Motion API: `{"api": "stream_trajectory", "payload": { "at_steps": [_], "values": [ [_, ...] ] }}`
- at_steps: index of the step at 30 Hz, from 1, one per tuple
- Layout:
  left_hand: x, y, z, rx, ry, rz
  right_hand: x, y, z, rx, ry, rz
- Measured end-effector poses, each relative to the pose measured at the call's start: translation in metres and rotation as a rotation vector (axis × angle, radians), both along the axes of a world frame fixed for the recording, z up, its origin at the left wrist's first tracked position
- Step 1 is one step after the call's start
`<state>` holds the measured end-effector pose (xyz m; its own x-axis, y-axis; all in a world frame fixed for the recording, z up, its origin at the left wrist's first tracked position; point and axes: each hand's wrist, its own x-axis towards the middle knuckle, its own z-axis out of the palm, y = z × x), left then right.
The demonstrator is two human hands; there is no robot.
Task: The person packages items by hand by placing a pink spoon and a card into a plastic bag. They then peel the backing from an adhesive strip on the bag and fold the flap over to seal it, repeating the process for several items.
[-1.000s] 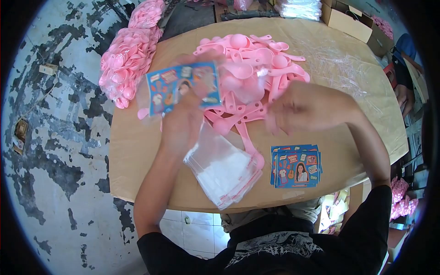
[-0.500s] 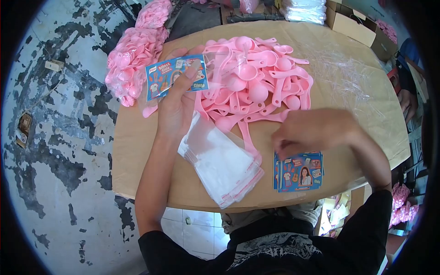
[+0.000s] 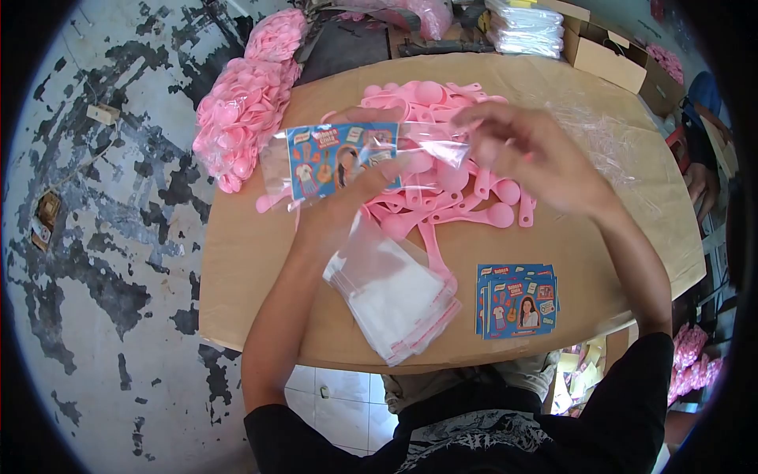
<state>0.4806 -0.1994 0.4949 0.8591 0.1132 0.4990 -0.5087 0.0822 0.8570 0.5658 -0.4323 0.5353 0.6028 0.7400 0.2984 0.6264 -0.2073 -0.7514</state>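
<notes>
A blue printed card (image 3: pixel 312 162) sits inside a clear plastic bag (image 3: pixel 430 146), and my left hand (image 3: pixel 359 186) grips both, thumb across the front. At the bag's right end is my right hand (image 3: pixel 545 154), its fingers apart and somewhat blurred, with no card visible in it. Behind both hands lies a heap of pink plastic scoops (image 3: pixel 430 93), partly covered by the bag. Below my left wrist, a fanned stack of clear plastic bags (image 3: pixel 395 296) rests on the table. A stack of the blue printed cards (image 3: pixel 517 304) lies to its right.
Brown paper covers the rounded table (image 3: pixel 260 292). Bundles of pink scoops (image 3: pixel 237 118) in plastic stand at its left edge. Thin plastic scraps (image 3: pixel 604 142) lie at the right. A cardboard box (image 3: pixel 608 63) is at the back, and another person's hand (image 3: pixel 696 182) shows at far right.
My right hand has risen from the card stack to the right end of the bag. My left hand has moved right and down with the bagged card, now turned more level.
</notes>
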Motion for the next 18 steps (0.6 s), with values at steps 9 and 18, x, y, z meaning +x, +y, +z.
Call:
{"api": "stream_trajectory", "payload": {
  "at_steps": [9,18],
  "values": [
    [0.01,0.016,-0.008,-0.309,-0.03,-0.106,0.02,-0.002,-0.003,0.171,0.065,0.131],
    [0.013,0.016,-0.014,-0.296,0.019,-0.142,0.032,0.018,-0.045,-0.055,-0.825,-0.018]
  ]
}}
